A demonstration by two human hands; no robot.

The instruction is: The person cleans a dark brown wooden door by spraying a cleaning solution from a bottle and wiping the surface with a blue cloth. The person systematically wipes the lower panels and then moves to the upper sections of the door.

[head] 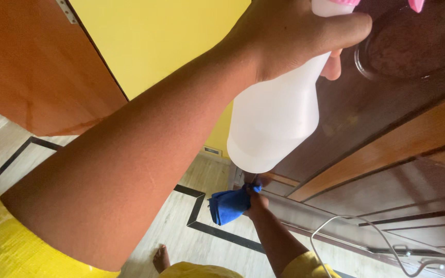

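The left hand [294,36] is raised near the top of the view, its fingers curled tight round the neck of a white spray bottle [276,118], thumb laid across the front just under the pink trigger head [382,4], which is cut off by the upper edge. The bottle hangs tilted from that grip, its wide base pointing down and left, close in front of a dark brown wooden door [387,134] with lighter panel strips. Below the bottle's base the right hand [256,198] is closed on a bunched blue cloth [230,205], held right at the door's lower panel; whether the cloth touches the wood cannot be told. Both arms come out of yellow sleeves [6,247] at the bottom edge. A curved metal handle [366,242] stands off the door at lower right, and a round dark inset [413,46] sits in the door just beside the raised hand. Behind the forearm are a yellow wall [155,41], an orange-brown cabinet [32,67] at upper left, and a pale floor [181,237] with dark inlaid lines, where a bare foot [161,259] shows.
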